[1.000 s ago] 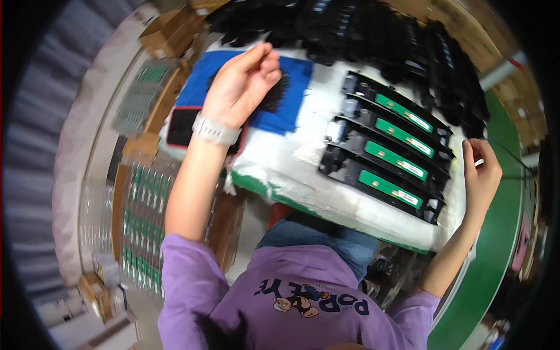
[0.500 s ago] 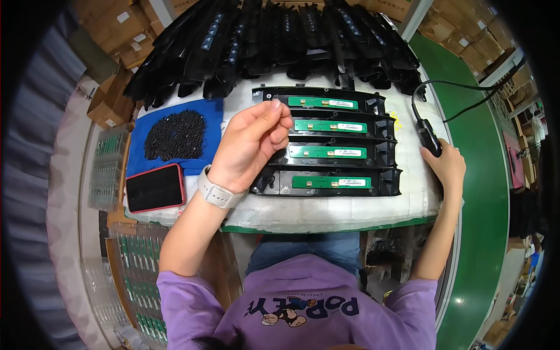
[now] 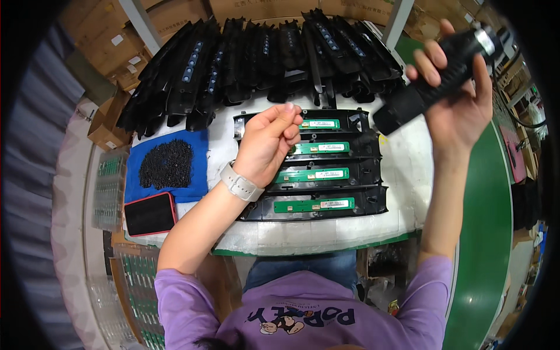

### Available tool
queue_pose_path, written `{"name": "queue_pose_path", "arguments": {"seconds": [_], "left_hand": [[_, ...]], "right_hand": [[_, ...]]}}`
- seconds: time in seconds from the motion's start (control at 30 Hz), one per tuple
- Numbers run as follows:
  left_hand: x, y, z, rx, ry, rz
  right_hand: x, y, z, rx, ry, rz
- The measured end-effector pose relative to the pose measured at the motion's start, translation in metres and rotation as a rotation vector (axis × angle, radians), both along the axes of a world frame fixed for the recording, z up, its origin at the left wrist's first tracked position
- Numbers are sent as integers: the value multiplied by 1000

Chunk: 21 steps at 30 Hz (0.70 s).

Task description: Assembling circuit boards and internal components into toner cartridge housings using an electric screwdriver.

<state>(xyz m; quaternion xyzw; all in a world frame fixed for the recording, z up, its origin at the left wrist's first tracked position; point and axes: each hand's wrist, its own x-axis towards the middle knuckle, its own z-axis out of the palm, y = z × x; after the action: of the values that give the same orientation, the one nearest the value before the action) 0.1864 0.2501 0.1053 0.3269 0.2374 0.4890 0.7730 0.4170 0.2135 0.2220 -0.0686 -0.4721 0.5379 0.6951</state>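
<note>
My right hand (image 3: 464, 116) is wrapped round a black electric screwdriver (image 3: 402, 109), raised off the table on the right, its dark end slanting down to the left. My left hand (image 3: 265, 146) is held in a pinch over the left part of several black plastic panels (image 3: 371, 201), which lie in a stack of rows. Whatever its fingertips hold, if anything, is too small to make out. Each panel carries a long green circuit board (image 3: 315, 205) with a white label. The left hand hides the left ends of the upper boards.
Left of the panels, a heap of small black screws (image 3: 166, 164) sits on a blue cloth (image 3: 199, 166). A red-edged phone (image 3: 150, 214) lies below it. Many black panels (image 3: 262, 55) are piled along the table's far side. Trays of green boards (image 3: 137, 286) stand lower left.
My right hand has lifted the screwdriver from the table's right side, up and nearer the camera. My left hand stays pinched over the panels. The whole view has shifted slightly.
</note>
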Motion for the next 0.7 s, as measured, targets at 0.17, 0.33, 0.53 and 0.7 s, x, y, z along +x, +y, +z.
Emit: {"name": "queue_pose_path", "arguments": {"seconds": [0.17,0.33,0.53,0.7], "left_hand": [[0,-10,5,54,6,-78],[-12,-11,1,71,19,-97],[-12,-11,-2,29,84,-56],[-13,-10,-5,6,31,-73]], "right_hand": [[-35,37,1,190,17,94],[-45,40,-14,234,-13,142],[-46,48,-22,275,-86,230],[-45,48,-24,261,-68,255]]}}
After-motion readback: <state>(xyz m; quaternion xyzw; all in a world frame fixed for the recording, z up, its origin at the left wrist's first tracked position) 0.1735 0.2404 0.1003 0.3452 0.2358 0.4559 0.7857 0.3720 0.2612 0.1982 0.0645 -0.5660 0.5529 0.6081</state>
